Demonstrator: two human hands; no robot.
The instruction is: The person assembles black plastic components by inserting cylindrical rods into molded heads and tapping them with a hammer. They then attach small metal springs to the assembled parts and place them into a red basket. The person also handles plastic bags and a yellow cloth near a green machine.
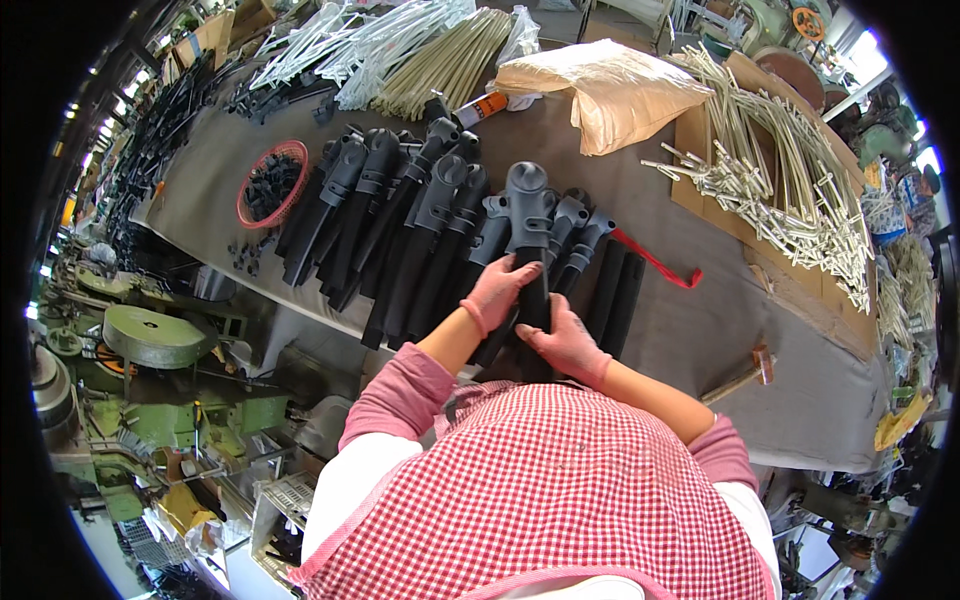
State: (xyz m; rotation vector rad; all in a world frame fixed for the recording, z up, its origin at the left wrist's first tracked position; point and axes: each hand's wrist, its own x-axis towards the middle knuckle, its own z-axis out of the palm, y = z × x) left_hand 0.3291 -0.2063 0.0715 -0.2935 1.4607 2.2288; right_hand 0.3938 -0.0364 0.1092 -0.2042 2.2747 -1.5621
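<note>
A broad grey table (700, 335) curves in front of you, with a heap of pale rods (800, 225) on its right side and a brown wrapping sheet (610, 90) near its far edge. Black tubes with grey heads (415, 275) lie side by side in a row, mostly to the left of your hands. The black tube you are handling (537, 290) is between your two hands, directly in front of your apron and over neighbouring pieces. Its long axis runs away from your body, leaning slightly left, with the rounded grey head pointing to the far side and the other end toward your waist. Your left hand (498, 290) grips it from the left, just below the head; your right hand (570, 343) clasps it from the right, nearer you, thumb over the tube. You cannot tell how far the fingers wrap underneath. A pink basket (243, 205) of small dark parts sits farther left, and a hammer (740, 381) rests to the right.
</note>
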